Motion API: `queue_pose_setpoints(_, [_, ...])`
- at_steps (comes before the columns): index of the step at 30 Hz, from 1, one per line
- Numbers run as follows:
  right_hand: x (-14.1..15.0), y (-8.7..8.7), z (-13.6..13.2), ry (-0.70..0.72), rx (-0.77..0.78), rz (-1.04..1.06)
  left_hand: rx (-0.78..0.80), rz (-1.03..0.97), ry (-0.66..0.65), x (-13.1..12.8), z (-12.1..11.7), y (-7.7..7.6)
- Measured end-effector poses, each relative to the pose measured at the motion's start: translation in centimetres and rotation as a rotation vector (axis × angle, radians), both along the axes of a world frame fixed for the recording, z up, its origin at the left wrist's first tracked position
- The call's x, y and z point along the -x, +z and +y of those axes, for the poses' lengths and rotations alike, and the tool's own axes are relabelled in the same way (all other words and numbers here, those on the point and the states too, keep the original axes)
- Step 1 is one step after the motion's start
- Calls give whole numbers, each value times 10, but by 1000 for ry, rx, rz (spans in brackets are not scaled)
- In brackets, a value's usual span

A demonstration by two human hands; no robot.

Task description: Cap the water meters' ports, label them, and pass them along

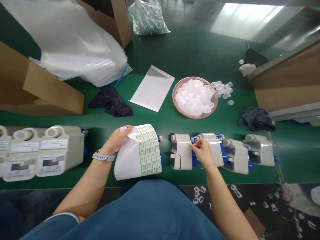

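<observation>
My left hand (pixel 117 140), with a watch on the wrist, grips the top edge of a curled sheet of green-and-white stickers (pixel 142 151) held over the table's near edge. My right hand (pixel 202 150) pinches a small green sticker (pixel 189 146) and presses it onto the right side of a beige meter (pixel 180 155) with a blue back. Several more such meters (pixel 235 155) lie in a row to its right. Three larger beige meters (pixel 37 151) sit at the far left.
A pink bowl (pixel 186 113) of white round caps stands behind the meters, with loose caps (pixel 223 88) beside it. A white sheet (pixel 152 87), dark cloths (pixel 111 101), bubble wrap (pixel 75 46) and cardboard boxes (pixel 37 86) lie further back. Paper scraps (pixel 198 195) litter the floor.
</observation>
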State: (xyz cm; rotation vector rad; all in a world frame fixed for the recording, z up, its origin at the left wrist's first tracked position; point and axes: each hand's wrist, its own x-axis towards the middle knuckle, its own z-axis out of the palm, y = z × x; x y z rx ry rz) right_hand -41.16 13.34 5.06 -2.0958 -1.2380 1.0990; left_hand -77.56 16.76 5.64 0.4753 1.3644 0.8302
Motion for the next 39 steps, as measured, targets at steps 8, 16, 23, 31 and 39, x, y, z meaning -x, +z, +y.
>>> queue_pose_setpoints(8, [5,5,3,91,34,-283,-5,-45,-11,-1,-1,-3])
queue_pose_setpoints(16, [16,18,6,193,121,-469,-27,-68,-21,-3,-3,1])
queue_pose_setpoints(23, [8,30,9,226,181,-679,-51,-239,-91,4,-11,4])
queue_pose_setpoints(31, [47,60,-21,191,-509,-175,21,-358,-170,-28,-15,33])
queue_pose_setpoints(39, [93,89,-43,532,-802,-190,-109,-426,-276,-88,-12,71])
